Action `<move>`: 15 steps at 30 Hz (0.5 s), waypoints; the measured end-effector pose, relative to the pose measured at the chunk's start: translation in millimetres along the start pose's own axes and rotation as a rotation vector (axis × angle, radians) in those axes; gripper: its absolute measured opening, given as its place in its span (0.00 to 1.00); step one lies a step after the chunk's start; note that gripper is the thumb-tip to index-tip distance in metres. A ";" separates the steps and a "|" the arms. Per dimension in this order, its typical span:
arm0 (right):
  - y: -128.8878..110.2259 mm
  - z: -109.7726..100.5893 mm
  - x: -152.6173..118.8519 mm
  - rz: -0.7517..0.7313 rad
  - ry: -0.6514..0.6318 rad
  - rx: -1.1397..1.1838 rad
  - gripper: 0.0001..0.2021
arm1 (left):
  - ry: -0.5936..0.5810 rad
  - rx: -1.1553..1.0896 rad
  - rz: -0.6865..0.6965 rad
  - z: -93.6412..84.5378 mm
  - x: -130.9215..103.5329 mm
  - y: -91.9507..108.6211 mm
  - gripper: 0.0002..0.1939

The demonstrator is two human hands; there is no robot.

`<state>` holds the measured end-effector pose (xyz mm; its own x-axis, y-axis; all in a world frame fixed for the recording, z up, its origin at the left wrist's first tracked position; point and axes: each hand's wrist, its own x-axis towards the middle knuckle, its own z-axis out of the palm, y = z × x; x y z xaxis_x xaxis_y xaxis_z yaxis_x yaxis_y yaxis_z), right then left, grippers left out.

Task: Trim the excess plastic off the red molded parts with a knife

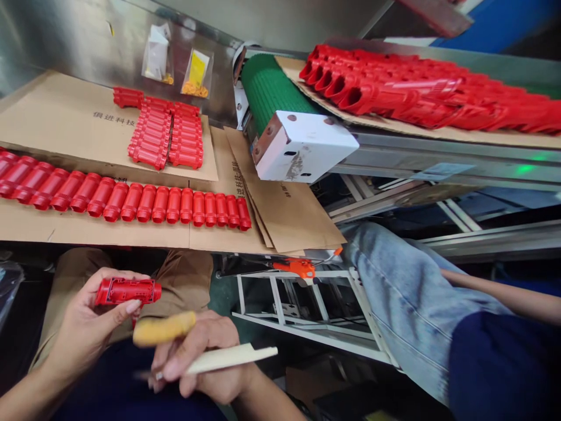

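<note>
Holding red part [128,290] crosswise, long axis left-right: left hand [90,327] grip; right hand [205,362] grips pale blade [230,358].

**Table covered in cardboard**

The table [26,237] carries flat cardboard sheets [79,126]. A long row of red tubes [131,202] lies along the front sheet; a smaller stack of red parts [166,134] sits farther back.

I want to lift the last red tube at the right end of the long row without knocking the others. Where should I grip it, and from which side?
Probably by its two ends, coming from above. The last red tube lies flat on the cardboard with a neighbour tight against its left flank; its right flank and both ends are free.
</note>
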<state>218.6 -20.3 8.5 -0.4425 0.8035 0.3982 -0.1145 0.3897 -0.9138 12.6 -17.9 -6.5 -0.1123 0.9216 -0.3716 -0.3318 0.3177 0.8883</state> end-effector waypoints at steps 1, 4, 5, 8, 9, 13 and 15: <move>0.7 0.7 0.3 0.003 0.080 -0.048 0.09 | 0.001 0.055 0.073 -2.3 -1.1 -1.7 0.16; 7.4 1.9 1.8 -0.029 0.276 -0.341 0.10 | -0.031 0.169 0.267 -6.6 -3.9 -5.7 0.13; 10.0 2.6 2.0 -0.059 0.286 -0.412 0.14 | -0.046 0.187 0.305 -7.1 -4.6 -6.5 0.13; 15.5 6.0 1.6 -0.121 0.250 -0.481 0.20 | -0.053 0.205 0.352 -7.2 -5.7 -7.5 0.14; 16.4 7.2 1.4 -0.133 0.240 -0.487 0.21 | -0.058 0.208 0.358 -6.9 -6.0 -7.4 0.14; 18.2 9.0 0.3 -0.163 0.217 -0.479 0.22 | -0.032 0.196 0.334 -3.8 -9.0 -4.9 0.14; 18.9 7.8 -0.5 -0.156 0.209 -0.469 0.21 | 0.004 0.176 0.294 -1.0 -11.2 -3.1 0.13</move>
<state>209.7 -16.8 -9.6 -0.2600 0.7740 0.5773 0.2658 0.6321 -0.7279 13.9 -29.4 -5.4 -0.1828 0.9787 -0.0930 -0.1181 0.0721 0.9904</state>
